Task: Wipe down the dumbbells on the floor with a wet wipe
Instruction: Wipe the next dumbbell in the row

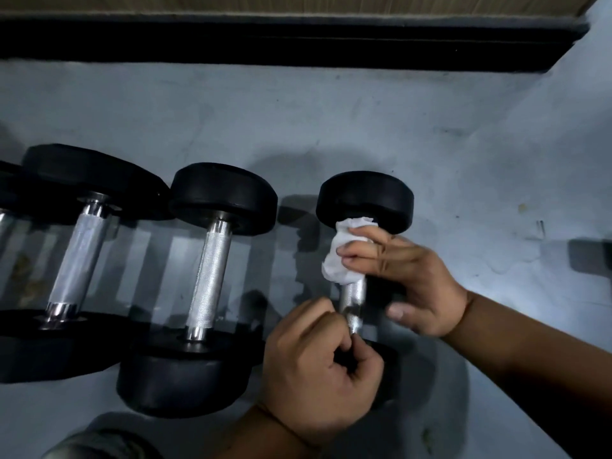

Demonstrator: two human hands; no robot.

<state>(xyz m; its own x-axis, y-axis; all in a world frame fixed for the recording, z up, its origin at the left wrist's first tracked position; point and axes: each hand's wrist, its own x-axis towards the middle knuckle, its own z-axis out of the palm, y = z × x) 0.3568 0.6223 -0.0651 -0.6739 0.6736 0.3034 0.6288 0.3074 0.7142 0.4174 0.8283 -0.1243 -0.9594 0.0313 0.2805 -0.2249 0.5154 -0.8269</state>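
Observation:
Three black-headed dumbbells with knurled steel handles lie side by side on the grey floor. On the rightmost dumbbell, my right hand wraps a crumpled white wet wipe around the upper part of the handle, fingers curled over it. My left hand grips the lower end of the same handle, hiding the near head. The middle dumbbell and the larger left dumbbell lie untouched.
Part of another dumbbell shows at the left edge. A black skirting strip runs along the wall at the top. A dark object sits at the right edge. Bare grey floor lies beyond the dumbbells.

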